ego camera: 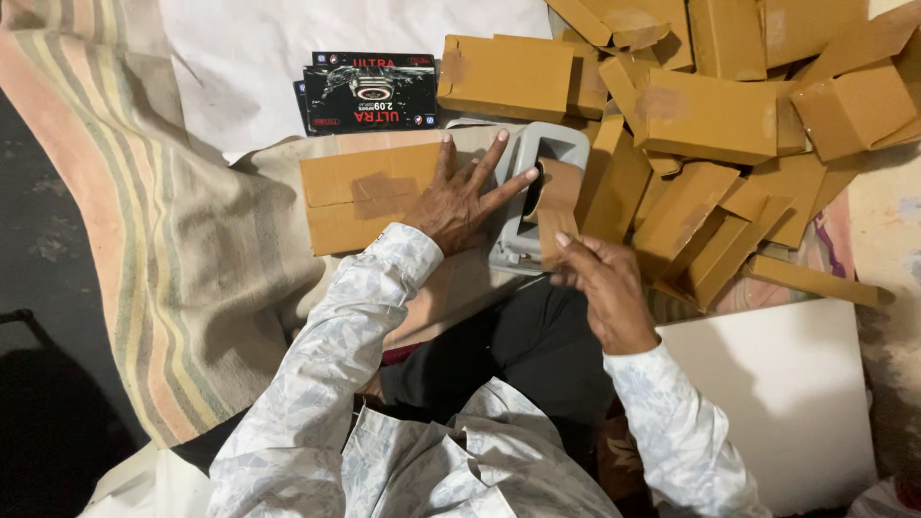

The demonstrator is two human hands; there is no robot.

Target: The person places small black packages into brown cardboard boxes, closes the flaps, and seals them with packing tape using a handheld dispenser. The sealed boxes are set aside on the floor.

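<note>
Brown tape (pixel 554 206) pulled by right hand (pixel 602 283); left hand (pixel 459 197) flat on box (pixel 360 197)

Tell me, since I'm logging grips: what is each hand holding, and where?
Right hand pinches the brown tape strip at its lower end; left hand holds nothing.

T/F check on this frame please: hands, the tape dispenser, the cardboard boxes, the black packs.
1. The left hand lies spread on a flat cardboard box. True.
2. The right hand is at the brown tape of the grey tape dispenser. True.
3. The pile of cardboard boxes lies on the person's left. False: it lies on the right.
4. The black packs are in the right hand. False: they lie beyond the flat box, untouched.
</note>
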